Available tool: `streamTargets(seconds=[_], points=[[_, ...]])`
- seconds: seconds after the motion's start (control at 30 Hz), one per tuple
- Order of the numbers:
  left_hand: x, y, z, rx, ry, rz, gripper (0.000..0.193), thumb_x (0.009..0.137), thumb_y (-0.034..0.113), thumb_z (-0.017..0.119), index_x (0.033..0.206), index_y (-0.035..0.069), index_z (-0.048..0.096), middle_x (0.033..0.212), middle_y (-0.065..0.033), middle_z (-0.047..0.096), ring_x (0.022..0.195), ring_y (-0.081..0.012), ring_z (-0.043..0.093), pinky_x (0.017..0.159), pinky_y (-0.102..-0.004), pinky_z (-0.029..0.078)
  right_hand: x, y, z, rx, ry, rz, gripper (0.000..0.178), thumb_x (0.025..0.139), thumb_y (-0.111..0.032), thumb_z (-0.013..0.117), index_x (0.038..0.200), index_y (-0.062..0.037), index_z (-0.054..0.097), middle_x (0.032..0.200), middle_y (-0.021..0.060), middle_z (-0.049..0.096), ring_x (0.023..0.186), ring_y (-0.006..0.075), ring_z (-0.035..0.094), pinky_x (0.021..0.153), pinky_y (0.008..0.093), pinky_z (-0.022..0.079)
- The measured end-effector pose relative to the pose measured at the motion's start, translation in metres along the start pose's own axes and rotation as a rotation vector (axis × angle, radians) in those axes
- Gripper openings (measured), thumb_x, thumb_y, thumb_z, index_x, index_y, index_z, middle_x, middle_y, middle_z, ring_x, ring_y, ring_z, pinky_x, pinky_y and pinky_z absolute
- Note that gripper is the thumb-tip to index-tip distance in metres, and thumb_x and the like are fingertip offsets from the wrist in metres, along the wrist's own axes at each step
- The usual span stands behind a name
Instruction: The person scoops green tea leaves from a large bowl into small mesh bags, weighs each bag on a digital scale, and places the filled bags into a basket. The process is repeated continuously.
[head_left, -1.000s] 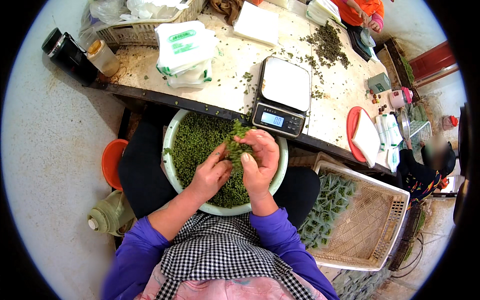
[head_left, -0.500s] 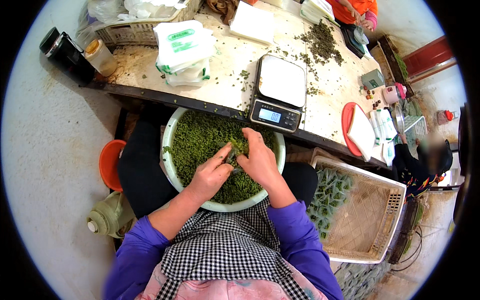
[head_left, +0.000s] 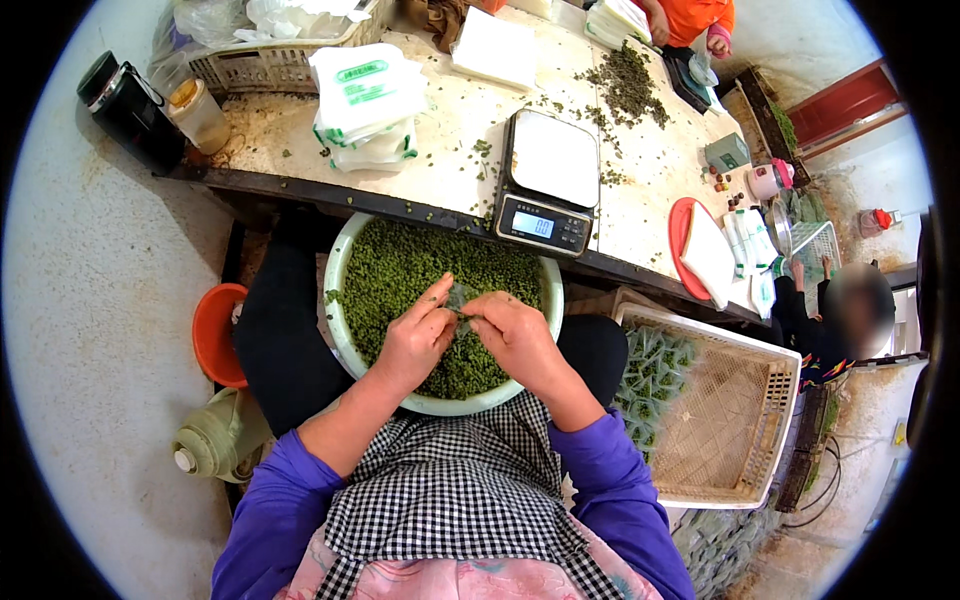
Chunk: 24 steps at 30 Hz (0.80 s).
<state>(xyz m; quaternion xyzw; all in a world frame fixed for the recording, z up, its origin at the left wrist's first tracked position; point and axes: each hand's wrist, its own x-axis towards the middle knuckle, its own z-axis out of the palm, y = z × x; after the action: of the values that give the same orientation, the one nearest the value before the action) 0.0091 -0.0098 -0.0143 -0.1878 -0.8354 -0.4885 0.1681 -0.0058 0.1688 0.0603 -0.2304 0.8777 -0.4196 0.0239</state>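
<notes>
A pale round basin (head_left: 450,406) rests between my knees, filled with small green berries (head_left: 400,255) that look like green peppercorns. Above its middle, a small clear plastic bag (head_left: 458,298) is held between both hands. My left hand (head_left: 415,342) grips its left side, fingers pointing up. My right hand (head_left: 518,338) pinches it from the right with thumb and fingers closed. How full the bag is, I cannot tell, as my fingers cover most of it. Just beyond the basin, a digital scale (head_left: 552,165) with a bare plate stands at the table's edge.
To the right, a cream plastic crate (head_left: 735,430) holds filled packets (head_left: 650,375) along its left side. Stacked white bags (head_left: 365,90) and a black flask (head_left: 130,115) stand on the table (head_left: 450,150). An orange bucket (head_left: 218,335) sits left. Two other people work at the far side and right.
Both hands have drawn together around the bag, the right one turning inward and its fingers closing. Berries seen between the hands before are now hidden. The view has shifted slightly.
</notes>
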Motion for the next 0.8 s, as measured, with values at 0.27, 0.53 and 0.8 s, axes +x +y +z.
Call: streamTargets(seconds=[0.27,0.53,0.8], points=[[-0.008,0.003,0.002,-0.036,-0.073,0.006,0.017,0.078,-0.003,0.074,0.095,0.0,0.069,0.139,-0.0205,0.055,0.109,-0.0303,0.067,0.083,-0.0364,0.061,0.031,0.005,0.011,-0.594,-0.072,0.345,0.035,0.082,-0.016,0.072,0.111,-0.0076,0.055,0.101,0.0167,0.066,0.075,0.0393,0.067,0.065,0.0465,0.053],[-0.007,-0.026,-0.004,-0.552,0.114,-0.507,0.056,0.097,0.017,0.065,0.147,0.01,0.041,0.15,-0.0129,0.042,0.127,-0.0273,0.052,0.106,-0.0405,0.044,0.029,0.023,-0.025,0.064,0.092,0.323,0.009,0.084,-0.01,0.07,0.09,-0.0035,0.068,0.072,0.0107,0.066,0.064,0.0187,0.063,0.061,0.0324,0.05],[-0.002,-0.032,-0.008,-0.902,0.1,-0.861,0.038,0.1,0.014,0.059,0.136,0.006,0.049,0.128,-0.0106,0.059,0.107,-0.0177,0.061,0.091,-0.0325,0.052,0.062,0.025,-0.058,0.582,0.541,0.502,0.009,0.09,-0.01,0.068,0.093,-0.0016,0.065,0.075,0.0001,0.064,0.058,0.005,0.051,0.05,0.0207,0.04]])
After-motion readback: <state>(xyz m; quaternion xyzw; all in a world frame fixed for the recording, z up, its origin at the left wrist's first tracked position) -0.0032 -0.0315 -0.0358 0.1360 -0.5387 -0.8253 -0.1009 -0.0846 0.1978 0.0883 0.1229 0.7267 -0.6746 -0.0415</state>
